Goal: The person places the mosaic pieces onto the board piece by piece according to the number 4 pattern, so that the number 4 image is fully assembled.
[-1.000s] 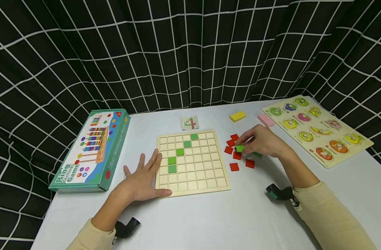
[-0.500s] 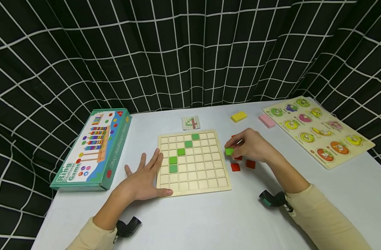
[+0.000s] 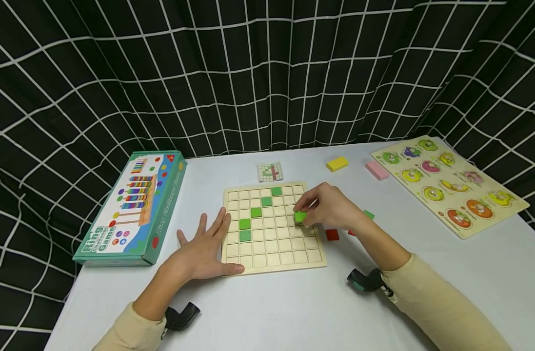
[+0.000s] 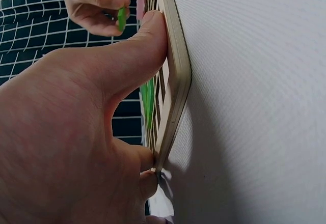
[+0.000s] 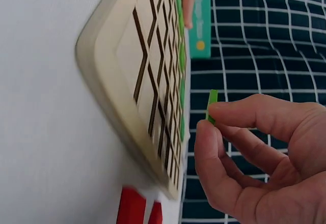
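Head view: the right hand (image 3: 330, 207) is pinching a small square green tile (image 3: 300, 217) above the right side of a pale wooden grid board (image 3: 270, 246); the left hand (image 3: 201, 257), fingers spread, is resting on its left edge. Five square green tiles (image 3: 256, 212) are occupying cells.

The box (image 3: 131, 209) reads "Ring Challenge Game" (twice).

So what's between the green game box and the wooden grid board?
In the head view, the person's left hand lies between the box and the board, touching the board's edge.
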The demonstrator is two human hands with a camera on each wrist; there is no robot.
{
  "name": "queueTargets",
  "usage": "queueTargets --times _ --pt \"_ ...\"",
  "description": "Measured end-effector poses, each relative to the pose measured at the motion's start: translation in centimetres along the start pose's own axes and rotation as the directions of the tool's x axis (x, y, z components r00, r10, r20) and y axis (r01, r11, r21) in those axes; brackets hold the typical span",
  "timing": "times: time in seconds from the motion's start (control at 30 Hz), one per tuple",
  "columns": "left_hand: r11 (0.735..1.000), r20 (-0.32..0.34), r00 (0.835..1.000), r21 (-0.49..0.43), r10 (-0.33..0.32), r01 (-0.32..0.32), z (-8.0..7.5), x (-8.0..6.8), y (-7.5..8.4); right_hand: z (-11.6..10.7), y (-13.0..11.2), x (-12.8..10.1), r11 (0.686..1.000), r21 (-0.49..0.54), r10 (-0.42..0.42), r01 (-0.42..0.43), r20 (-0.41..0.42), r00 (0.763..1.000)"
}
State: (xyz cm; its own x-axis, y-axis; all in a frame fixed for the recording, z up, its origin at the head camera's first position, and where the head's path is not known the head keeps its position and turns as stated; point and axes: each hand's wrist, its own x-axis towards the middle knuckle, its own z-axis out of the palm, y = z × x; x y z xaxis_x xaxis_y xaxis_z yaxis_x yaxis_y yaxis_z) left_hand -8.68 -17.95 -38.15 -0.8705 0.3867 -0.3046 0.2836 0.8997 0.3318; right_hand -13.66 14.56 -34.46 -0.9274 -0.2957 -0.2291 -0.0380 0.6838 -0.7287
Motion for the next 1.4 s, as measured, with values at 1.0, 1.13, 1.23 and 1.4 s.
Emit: queueTargets --times 1.0,1.13,1.23,1.4 --pt "1.0 0.009 1.0 0.015 -0.013 0.013 -0.2 0.0 0.0 5.7 -4.4 2.2 0.996 -0.029 -0.083 0.086 0.086 0.993" --pt "1.0 0.01 1.0 0.017 -0.011 0.011 -0.2 0.0 0.1 6.2 -4.8 2.4 0.994 -0.046 -0.094 0.099 0.09 0.991" --pt "1.0 0.009 1.0 0.019 -0.008 0.008 -0.2 0.0 0.1 6.4 -5.1 2.4 0.993 -0.062 -0.096 0.102 0.096 0.991" --pt "1.0 0.011 1.0 0.016 -0.005 0.005 -0.1 0.0 0.0 6.6 -5.5 2.5 0.99 -0.086 -0.104 0.113 0.109 0.989"
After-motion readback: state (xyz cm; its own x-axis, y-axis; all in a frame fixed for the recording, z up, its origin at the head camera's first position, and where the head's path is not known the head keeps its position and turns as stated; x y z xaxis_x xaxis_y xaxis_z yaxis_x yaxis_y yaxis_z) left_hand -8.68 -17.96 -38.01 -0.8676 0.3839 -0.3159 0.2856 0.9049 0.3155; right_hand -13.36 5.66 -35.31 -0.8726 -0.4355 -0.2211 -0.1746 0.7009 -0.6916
